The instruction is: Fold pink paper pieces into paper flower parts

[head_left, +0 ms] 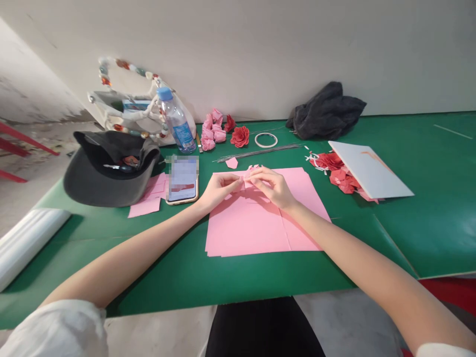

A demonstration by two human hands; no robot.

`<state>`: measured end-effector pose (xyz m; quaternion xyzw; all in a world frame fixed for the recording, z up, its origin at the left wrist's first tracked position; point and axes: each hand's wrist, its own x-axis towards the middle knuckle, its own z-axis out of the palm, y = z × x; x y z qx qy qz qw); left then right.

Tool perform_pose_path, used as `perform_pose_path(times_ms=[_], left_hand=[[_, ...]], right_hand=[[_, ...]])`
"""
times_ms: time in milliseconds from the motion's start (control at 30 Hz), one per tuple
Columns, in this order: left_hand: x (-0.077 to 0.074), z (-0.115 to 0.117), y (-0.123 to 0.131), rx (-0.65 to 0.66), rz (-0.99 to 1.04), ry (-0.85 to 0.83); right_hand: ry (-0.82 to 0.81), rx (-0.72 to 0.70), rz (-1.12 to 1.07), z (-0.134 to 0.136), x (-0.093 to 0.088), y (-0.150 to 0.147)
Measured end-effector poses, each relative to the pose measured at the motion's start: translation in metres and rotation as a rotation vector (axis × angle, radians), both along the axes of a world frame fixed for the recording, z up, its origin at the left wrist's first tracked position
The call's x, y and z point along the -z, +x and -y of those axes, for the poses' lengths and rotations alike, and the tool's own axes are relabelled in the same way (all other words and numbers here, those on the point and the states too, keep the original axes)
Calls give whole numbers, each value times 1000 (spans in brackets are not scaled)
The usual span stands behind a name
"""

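My left hand [220,190] and my right hand [274,187] meet over a stack of pink paper sheets [247,230]. Both pinch a small pink paper flower [254,168] with thumb and fingertips. Its lower part is hidden by the fingers. Just beyond the stack lies a loose pink paper petal [231,162]. Behind that, a bundle of thin wires [260,153] stretches sideways, with a roll of white tape [266,140] above it. A red paper flower [240,136] and several pink paper flowers [213,130] sit farther back.
On the left are a phone [183,179], a grey cap [107,186], a water bottle [181,126] and a beaded bag [126,111]. A white board [372,171] leans over red paper pieces [344,181] at right. Black cloth [327,114] lies by the wall.
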<state>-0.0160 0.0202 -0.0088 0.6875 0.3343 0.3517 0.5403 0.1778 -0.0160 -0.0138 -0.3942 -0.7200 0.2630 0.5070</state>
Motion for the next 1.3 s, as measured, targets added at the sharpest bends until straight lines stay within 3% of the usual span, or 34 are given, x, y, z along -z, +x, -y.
perform_pose_path(times_ms=[267, 900, 1067, 1300], left_hand=[[1, -1, 0, 10, 7, -15], [2, 3, 1, 80, 57, -57], [3, 1, 1, 48, 34, -22], [2, 2, 1, 38, 20, -22]], right_hand=[[-204, 12, -165, -4, 9, -2], [-188, -39, -118, -5, 16, -2], [-226, 25, -64, -5, 13, -2], [-284, -13, -34, -4, 11, -2]])
